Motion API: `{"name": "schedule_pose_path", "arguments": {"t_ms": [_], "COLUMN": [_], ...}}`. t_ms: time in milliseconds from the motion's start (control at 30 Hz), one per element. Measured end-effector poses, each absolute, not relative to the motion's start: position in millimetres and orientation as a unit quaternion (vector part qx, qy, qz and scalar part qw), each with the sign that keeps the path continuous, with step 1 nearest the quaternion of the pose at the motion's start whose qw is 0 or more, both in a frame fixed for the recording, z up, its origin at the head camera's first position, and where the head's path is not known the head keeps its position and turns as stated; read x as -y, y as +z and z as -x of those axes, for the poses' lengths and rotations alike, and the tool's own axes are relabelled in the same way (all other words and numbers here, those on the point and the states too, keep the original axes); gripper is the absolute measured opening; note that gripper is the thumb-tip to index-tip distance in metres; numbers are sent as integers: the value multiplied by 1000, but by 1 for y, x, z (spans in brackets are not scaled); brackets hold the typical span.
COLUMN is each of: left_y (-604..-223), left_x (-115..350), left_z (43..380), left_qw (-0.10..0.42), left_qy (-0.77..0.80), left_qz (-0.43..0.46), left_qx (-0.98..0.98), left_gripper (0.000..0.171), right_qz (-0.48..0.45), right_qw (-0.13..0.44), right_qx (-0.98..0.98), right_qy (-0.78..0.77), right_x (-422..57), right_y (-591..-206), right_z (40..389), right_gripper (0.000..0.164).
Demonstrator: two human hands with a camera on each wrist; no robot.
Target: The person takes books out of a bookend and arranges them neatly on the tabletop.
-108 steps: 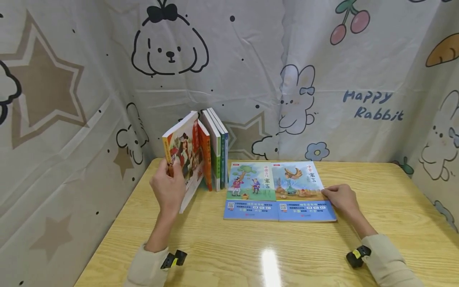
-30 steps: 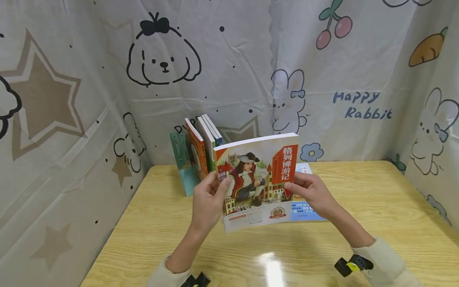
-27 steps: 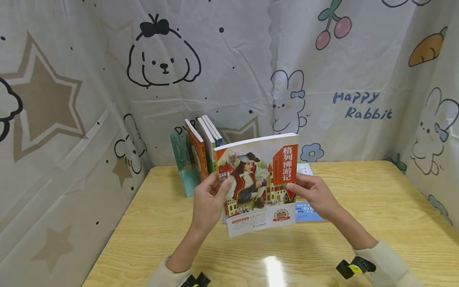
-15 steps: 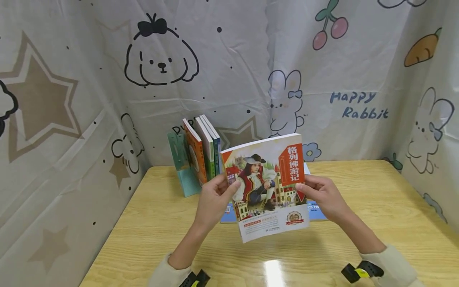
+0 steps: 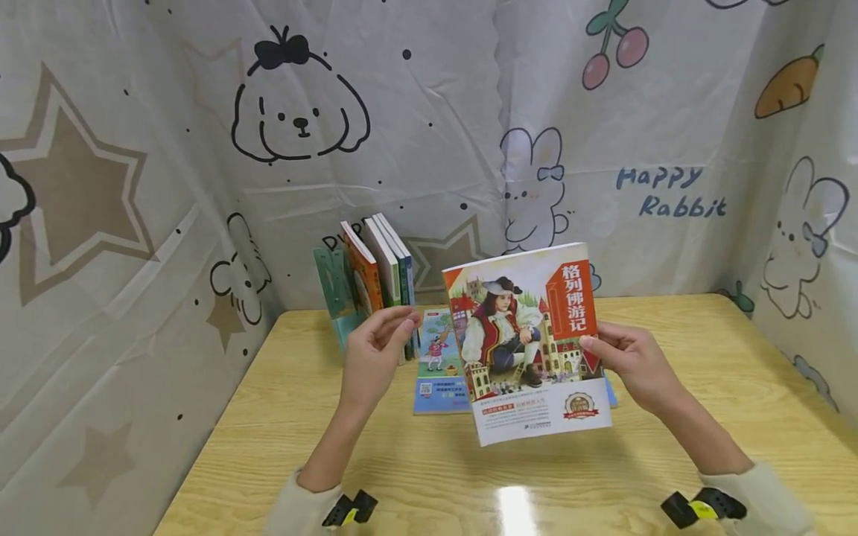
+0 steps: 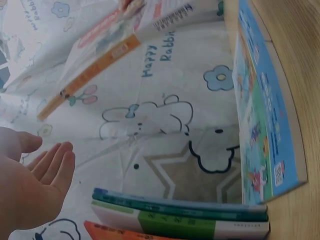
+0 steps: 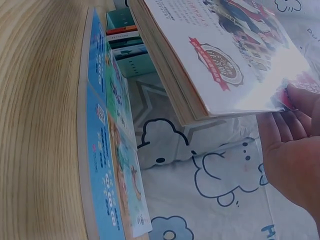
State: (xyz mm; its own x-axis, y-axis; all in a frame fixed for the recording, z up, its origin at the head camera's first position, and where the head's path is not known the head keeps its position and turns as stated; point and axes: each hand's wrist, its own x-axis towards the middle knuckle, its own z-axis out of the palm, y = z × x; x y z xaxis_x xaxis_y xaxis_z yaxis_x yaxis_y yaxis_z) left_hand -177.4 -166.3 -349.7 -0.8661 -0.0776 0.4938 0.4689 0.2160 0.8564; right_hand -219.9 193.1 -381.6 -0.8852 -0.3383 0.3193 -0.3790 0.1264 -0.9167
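A paperback book (image 5: 529,346) with a costumed figure in a hat on its cover hangs tilted above the table, cover towards the head camera. My right hand (image 5: 633,361) pinches its right edge, thumb on the cover and fingers behind. My left hand (image 5: 378,350) is in the air left of the book, apart from it, fingers loosely bent with nothing in them; the left wrist view shows a gap between this hand (image 6: 37,175) and the book's orange spine (image 6: 95,75). Behind the held book, two blue-banded books lie side by side, the left one (image 5: 439,365) partly visible.
Several upright books (image 5: 392,264) lean at the back left, beside a teal bookend (image 5: 331,283). The wooden table (image 5: 268,447) runs up to a patterned cloth (image 5: 429,171) at the back and sides.
The book was lifted from the upright row and held by both hands. Since then my left hand has let go and drawn left, while my right hand has carried the book slightly right.
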Motion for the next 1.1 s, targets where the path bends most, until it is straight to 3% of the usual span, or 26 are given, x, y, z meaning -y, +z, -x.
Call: {"name": "schedule_pose_path", "arguments": {"t_ms": [533,833,1100], "left_y": [-362,-362,-363], "left_x": [193,203,205], "left_z": [205,218,225], "left_qw": [295,321,307], "left_qy": [-571,-578,-569], "left_qz": [20,19,-5], "left_qx": [766,750,763], "left_gripper": [30,37,49], "right_qz": [-171,-120,-84], "right_qw": [-11,-22,-32], "right_qx": [693,715,757], "right_qy": [701,689,648], "right_x": [-225,-245,-260], "right_y": [-402,-412,-422], "right_z": [231,238,244], "right_gripper": [26,60,61]}}
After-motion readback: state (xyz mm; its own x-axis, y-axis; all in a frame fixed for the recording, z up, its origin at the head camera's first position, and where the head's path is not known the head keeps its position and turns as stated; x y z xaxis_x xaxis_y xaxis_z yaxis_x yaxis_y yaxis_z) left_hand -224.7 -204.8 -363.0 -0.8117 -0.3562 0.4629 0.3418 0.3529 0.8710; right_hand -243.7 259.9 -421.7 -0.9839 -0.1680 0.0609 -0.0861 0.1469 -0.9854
